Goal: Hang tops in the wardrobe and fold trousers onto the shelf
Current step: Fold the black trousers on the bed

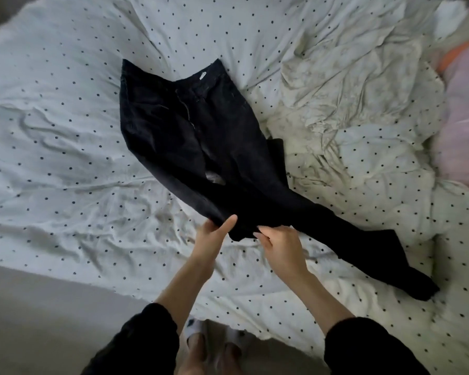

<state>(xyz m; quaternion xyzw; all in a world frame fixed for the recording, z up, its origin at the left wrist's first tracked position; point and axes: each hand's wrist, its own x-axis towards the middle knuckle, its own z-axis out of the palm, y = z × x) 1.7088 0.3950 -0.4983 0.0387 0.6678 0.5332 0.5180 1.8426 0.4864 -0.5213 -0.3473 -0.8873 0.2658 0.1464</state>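
Note:
A pair of black trousers [190,136] lies spread on the bed, waistband at the far end, legs running toward the near right. My left hand [214,234] pinches the near edge of one trouser leg, thumb on top of the cloth. Just to its right, my right hand [279,244] grips the same leg edge with curled fingers. The other leg stretches out to the lower right, its hem [414,288] close to the bed's edge.
The bed is covered with a white dotted duvet [73,147], crumpled into a heap on the right [344,109]. Pink and orange clothing [463,109] lies at the far right. The grey floor [38,315] and my feet show below.

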